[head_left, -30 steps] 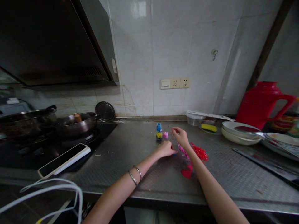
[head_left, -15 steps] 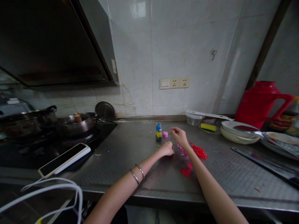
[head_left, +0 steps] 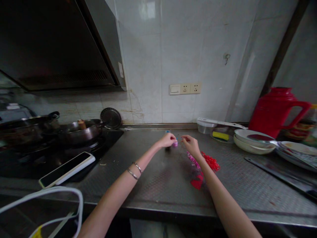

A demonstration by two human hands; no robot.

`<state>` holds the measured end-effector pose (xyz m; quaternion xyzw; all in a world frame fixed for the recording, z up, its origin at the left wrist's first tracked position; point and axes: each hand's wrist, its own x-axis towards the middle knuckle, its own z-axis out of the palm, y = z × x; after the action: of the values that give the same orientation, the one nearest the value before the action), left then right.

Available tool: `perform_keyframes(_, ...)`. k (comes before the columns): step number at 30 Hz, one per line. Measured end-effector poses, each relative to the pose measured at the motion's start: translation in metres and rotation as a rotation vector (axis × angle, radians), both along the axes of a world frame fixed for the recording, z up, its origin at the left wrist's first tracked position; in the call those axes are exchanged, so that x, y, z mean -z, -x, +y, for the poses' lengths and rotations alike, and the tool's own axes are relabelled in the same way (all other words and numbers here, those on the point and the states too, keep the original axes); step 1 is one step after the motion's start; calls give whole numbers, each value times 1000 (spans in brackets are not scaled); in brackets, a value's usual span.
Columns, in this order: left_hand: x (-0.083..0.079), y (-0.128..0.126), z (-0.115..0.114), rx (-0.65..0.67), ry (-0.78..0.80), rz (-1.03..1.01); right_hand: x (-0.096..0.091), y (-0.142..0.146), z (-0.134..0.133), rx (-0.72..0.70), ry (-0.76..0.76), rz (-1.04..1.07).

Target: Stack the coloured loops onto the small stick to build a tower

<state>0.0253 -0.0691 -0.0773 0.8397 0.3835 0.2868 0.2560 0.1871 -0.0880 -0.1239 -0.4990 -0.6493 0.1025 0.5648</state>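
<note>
My left hand (head_left: 167,140) is closed in a pinch over the counter, a small blue piece (head_left: 177,138) showing at its fingertips. It hides most of a small clear bottle, leaving only the blue top (head_left: 168,131). Just by those fingers is a small pink-purple object (head_left: 175,143). My right hand (head_left: 190,145) faces it from the right, thumb and finger pressed together; what they hold is too small to make out. Below the right wrist lie a pink chain-like strand (head_left: 193,160), a heap of red links (head_left: 210,162) and a flat red piece (head_left: 197,182).
A phone (head_left: 66,169) lies beside the stove at left, where pans (head_left: 81,134) stand. At right are a clear plastic tub (head_left: 206,127), a yellow sponge (head_left: 220,136), stacked dishes (head_left: 252,145), a knife (head_left: 274,173) and a red thermos jug (head_left: 269,110). White cable (head_left: 49,190) hangs front left.
My left hand has moved up and away, left from beside the pink strand to in front of the bottle, which it now covers. My right hand has hardly moved.
</note>
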Motion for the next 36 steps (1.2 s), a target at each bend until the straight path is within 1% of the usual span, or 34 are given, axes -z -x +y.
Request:
perform_keyframes(1,-13,7,9,15,-25,-55,0,0,0,2,3,3)
perform_keyframes(2,-24,13,18,-5,-50,-117,0,0,0,2,7,4)
perform_keyframes(4,-40,23,35,-50,-92,-181,0,0,1,0,14,2)
perform_keyframes(5,-45,26,42,-72,-104,-192,1,0,1,-1,14,0)
perform_keyframes(7,-47,31,53,-108,-112,-188,2,-1,2,-4,12,-2)
perform_keyframes(10,-42,32,61,-118,-99,-172,3,-1,4,-8,6,-10)
perform_keyframes(16,-30,27,63,-90,-71,-159,1,-1,4,-14,12,-15)
perform_keyframes(22,-27,28,59,-103,-14,-166,1,-1,3,-32,27,-24)
perform_keyframes(25,-28,33,53,-144,38,-217,4,-1,5,-35,36,-33)
perform_keyframes(28,-23,39,46,-226,67,-316,6,1,7,-37,39,-55)
perform_keyframes(30,-15,42,43,-259,87,-371,7,3,8,-44,30,-78)
perform_keyframes(32,-3,44,40,-264,112,-394,5,6,8,-55,6,-99)
perform_keyframes(34,12,44,40,-256,107,-395,1,9,9,-72,-18,-119)
perform_keyframes(36,28,43,42,-252,69,-383,-5,13,10,-97,-16,-151)
